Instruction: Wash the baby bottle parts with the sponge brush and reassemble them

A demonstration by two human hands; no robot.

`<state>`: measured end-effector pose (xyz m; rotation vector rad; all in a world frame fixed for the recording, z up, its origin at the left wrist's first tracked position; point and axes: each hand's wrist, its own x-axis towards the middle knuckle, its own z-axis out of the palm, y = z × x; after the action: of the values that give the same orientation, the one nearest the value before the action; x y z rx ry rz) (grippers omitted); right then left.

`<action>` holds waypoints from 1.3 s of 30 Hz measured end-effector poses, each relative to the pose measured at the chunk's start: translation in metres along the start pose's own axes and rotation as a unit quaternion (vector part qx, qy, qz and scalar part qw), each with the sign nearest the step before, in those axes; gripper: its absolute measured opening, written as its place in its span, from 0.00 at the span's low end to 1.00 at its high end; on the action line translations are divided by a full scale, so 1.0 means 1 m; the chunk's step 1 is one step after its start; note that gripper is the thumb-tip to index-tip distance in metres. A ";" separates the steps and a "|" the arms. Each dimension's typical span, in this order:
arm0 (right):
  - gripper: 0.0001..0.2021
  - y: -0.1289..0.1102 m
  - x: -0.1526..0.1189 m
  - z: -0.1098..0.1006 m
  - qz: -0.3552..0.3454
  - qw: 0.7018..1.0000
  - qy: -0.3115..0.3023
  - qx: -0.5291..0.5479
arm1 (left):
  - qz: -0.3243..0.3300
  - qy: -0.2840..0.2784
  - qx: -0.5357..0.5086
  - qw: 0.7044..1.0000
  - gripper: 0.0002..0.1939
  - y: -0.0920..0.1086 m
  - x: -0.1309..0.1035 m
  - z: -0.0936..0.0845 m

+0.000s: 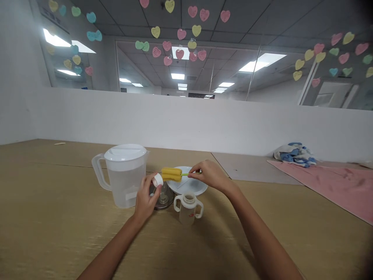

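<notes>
A small white ring-shaped cap [157, 180] is pinched in my left hand [146, 196]. My right hand [206, 174] grips the thin green handle of a yellow sponge brush [171, 174], held level with its head pointing left. The sponge's left end is close to the cap; whether they touch is unclear. Below the brush stands a clear bottle [187, 210] with two white handles and an open top. Behind it lies a white plate [201, 189] with a thin item on it. Partly hidden by my left hand, a dark round tray [169, 204] holds a clear dome-like part.
A lidded clear pitcher [126, 181] stands left of my left hand. Farther right are a pink cloth [329, 182] and a crumpled blue and white cloth [295, 154]. A white wall [175, 120] borders the brown table [67, 217] at the back.
</notes>
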<state>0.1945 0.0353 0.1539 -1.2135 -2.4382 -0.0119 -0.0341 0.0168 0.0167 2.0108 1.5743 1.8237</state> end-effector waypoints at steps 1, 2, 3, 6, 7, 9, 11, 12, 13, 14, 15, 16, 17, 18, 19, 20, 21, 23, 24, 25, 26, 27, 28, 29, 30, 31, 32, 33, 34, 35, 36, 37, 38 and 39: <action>0.10 0.001 0.000 -0.001 0.010 1.000 0.008 -0.006 | -0.001 -0.008 0.013 1.000 0.21 0.000 0.001 -0.001; 0.10 0.002 0.000 -0.002 0.019 1.000 0.015 -0.013 | -0.001 -0.020 0.025 0.999 0.21 0.000 0.001 -0.002; 0.10 0.004 0.001 -0.003 0.026 0.999 0.020 -0.018 | 0.003 -0.038 0.037 0.999 0.21 -0.001 0.001 -0.002; 0.10 0.005 0.001 -0.003 0.038 0.998 0.032 -0.025 | 0.037 -0.109 0.077 0.990 0.22 -0.003 0.000 -0.001; 0.10 0.005 0.002 -0.003 0.040 0.998 0.036 -0.025 | 0.052 -0.129 0.094 0.986 0.22 -0.004 -0.001 0.000; 0.10 0.005 0.002 -0.003 0.043 0.998 0.039 -0.024 | 0.067 -0.151 0.133 0.977 0.23 -0.006 -0.002 0.003; 0.10 0.004 0.001 -0.003 0.044 0.998 0.042 -0.025 | 0.057 -0.157 0.167 0.972 0.24 -0.008 -0.003 0.006; 0.10 0.003 0.001 -0.003 0.044 0.998 0.042 -0.026 | 0.046 -0.161 0.180 0.969 0.23 -0.009 -0.003 0.008; 0.10 0.003 0.001 -0.003 0.043 0.998 0.043 -0.026 | 0.038 -0.168 0.191 0.966 0.21 -0.010 -0.004 0.009; 0.10 0.003 0.001 -0.003 0.043 0.998 0.044 -0.026 | 0.033 -0.179 0.200 0.963 0.19 -0.011 -0.004 0.009; 0.10 0.003 0.001 -0.003 0.042 0.998 0.044 -0.025 | 0.033 -0.193 0.209 0.958 0.17 -0.011 -0.004 0.010; 0.10 0.003 0.001 -0.003 0.041 0.998 0.044 -0.025 | 0.037 -0.208 0.218 0.953 0.16 -0.012 -0.005 0.010; 0.10 0.003 0.001 -0.003 0.042 0.998 0.044 -0.023 | 0.042 -0.223 0.226 0.947 0.14 -0.013 -0.005 0.010; 0.10 0.003 0.001 -0.003 0.045 0.998 0.047 -0.022 | 0.048 -0.233 0.233 0.943 0.14 -0.013 -0.005 0.010; 0.10 0.004 0.001 -0.004 0.049 0.997 0.052 -0.019 | 0.053 -0.235 0.236 0.941 0.14 -0.014 -0.005 0.010; 0.10 0.004 0.001 -0.004 0.054 0.996 0.062 -0.017 | 0.059 -0.228 0.235 0.943 0.14 -0.014 -0.005 0.010; 0.10 0.005 0.001 -0.004 0.060 0.995 0.075 -0.014 | 0.067 -0.212 0.227 0.948 0.14 -0.013 -0.005 0.010; 0.16 0.007 0.002 -0.004 0.069 0.992 0.108 -0.005 | 0.090 -0.165 0.189 0.964 0.14 -0.009 -0.007 0.010; 0.19 0.008 0.002 -0.004 0.071 0.990 0.124 0.003 | 0.106 -0.144 0.160 0.971 0.14 -0.006 -0.009 0.011; 0.22 0.009 0.002 -0.004 0.070 0.988 0.140 0.012 | 0.121 -0.131 0.127 0.976 0.14 -0.002 -0.012 0.012; 0.24 0.010 0.002 -0.005 0.067 0.985 0.155 0.023 | 0.134 -0.126 0.090 0.979 0.16 0.003 -0.015 0.014; 0.26 0.011 0.001 -0.005 0.062 0.983 0.170 0.035 | 0.146 -0.130 0.052 0.979 0.18 0.008 -0.019 0.017; 0.27 0.012 0.001 -0.006 0.056 0.980 0.184 0.046 | 0.154 -0.141 0.016 0.978 0.22 0.013 -0.023 0.022; 0.28 0.012 0.000 -0.008 0.050 0.977 0.198 0.057 | 0.162 -0.149 -0.017 0.975 0.26 0.018 -0.027 0.026; 0.28 0.013 0.000 -0.009 0.047 0.974 0.213 0.067 | 0.168 -0.157 -0.040 0.972 0.29 0.023 -0.031 0.031; 0.27 0.014 -0.001 -0.011 0.047 0.970 0.227 0.077 | 0.168 -0.164 -0.058 0.970 0.31 0.026 -0.034 0.036; 0.27 0.015 -0.002 -0.012 0.049 0.965 0.242 0.087 | 0.160 -0.171 -0.073 0.970 0.32 0.030 -0.036 0.040; 0.26 0.017 -0.002 -0.014 0.052 0.960 0.256 0.099 | 0.142 -0.177 -0.083 0.970 0.33 0.032 -0.038 0.043; 0.26 0.018 -0.002 -0.015 0.055 0.955 0.270 0.111 | 0.118 -0.183 -0.091 0.972 0.32 0.035 -0.039 0.045; 0.25 0.020 -0.002 -0.016 0.056 0.949 0.282 0.126 | 0.091 -0.190 -0.098 0.973 0.30 0.037 -0.039 0.046; 0.25 0.021 -0.002 -0.017 0.056 0.944 0.292 0.143 | 0.068 -0.195 -0.102 0.973 0.27 0.038 -0.039 0.046; 0.24 0.023 -0.002 -0.018 0.054 0.938 0.300 0.163 | 0.050 -0.199 -0.105 0.973 0.24 0.040 -0.039 0.046; 0.24 0.024 -0.002 -0.019 0.051 0.932 0.306 0.185 | 0.040 -0.200 -0.109 0.973 0.22 0.042 -0.039 0.045; 0.23 0.025 -0.002 -0.020 0.048 0.926 0.312 0.209 | 0.033 -0.202 -0.114 0.972 0.20 0.044 -0.039 0.045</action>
<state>0.2224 0.0454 0.1667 -0.9464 -1.7127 0.1241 0.0344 -0.0039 -0.0011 2.1662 1.1441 1.4111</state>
